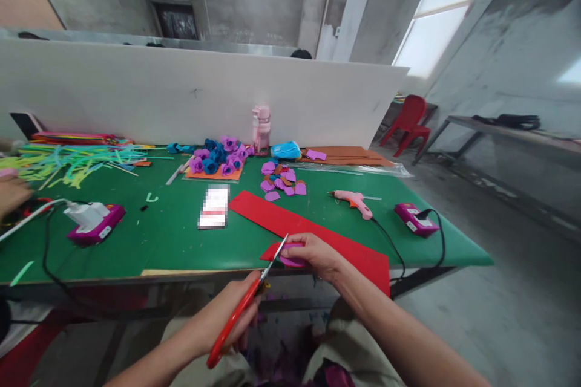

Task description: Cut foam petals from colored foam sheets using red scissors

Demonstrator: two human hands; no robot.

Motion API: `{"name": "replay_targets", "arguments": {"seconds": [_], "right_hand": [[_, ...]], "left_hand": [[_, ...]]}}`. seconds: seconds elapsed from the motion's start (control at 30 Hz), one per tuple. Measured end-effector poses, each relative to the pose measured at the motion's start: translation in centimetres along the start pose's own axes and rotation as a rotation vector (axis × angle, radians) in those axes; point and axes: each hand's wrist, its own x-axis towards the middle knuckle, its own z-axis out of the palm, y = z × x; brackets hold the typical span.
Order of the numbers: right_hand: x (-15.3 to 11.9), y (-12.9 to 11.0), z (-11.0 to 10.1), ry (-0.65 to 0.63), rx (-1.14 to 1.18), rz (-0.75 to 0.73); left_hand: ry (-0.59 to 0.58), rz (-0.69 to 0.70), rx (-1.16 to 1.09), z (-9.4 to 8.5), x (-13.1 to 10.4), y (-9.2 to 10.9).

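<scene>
My left hand (pixel 242 308) grips a pair of red-handled scissors (pixel 233 320), blades pointing up and to the right. My right hand (pixel 313 252) pinches a purple foam piece (pixel 292 256) together with a small red piece (pixel 270 251) at the table's front edge. The blades lie right against these pieces. A long red foam strip (pixel 313 231) stretches across the table behind and under my right hand, its near end hanging past the edge. Cut petal-shaped pieces (pixel 285 181), purple and brown, lie in a loose group farther back.
A pink glue gun (pixel 356 201) rests at right, its cord running off the front edge near a purple power strip (pixel 416 221). Purple and blue foam flowers (pixel 221 156), a pink bottle (pixel 262 130) and a blue pouch (pixel 285 150) stand behind. Another person's hand (pixel 11 190) is at far left.
</scene>
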Motion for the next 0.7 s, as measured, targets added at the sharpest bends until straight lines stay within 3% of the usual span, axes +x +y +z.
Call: {"name": "replay_targets", "arguments": {"seconds": [0.23, 0.5, 0.6, 0.7], "right_hand": [[1.4, -0.4, -0.3, -0.071, -0.015, 0.053], [1.6, -0.8, -1.0, -0.002, -0.097, 0.032], [0.2, -0.7, -0.7, 0.074, -0.214, -0.063], [-1.8, -0.2, 0.2, 0.01, -0.239, -0.115]], "left_hand": [[0.029, -0.003, -0.208, 0.3, 1.2, -2.8], [0.02, -0.051, -0.337, -0.1, 0.6, -2.7], [0.209, 0.002, -0.357, -0.2, 0.1, -2.2], [0.494, 0.116, -0.247, -0.1, 0.0, -1.0]]}}
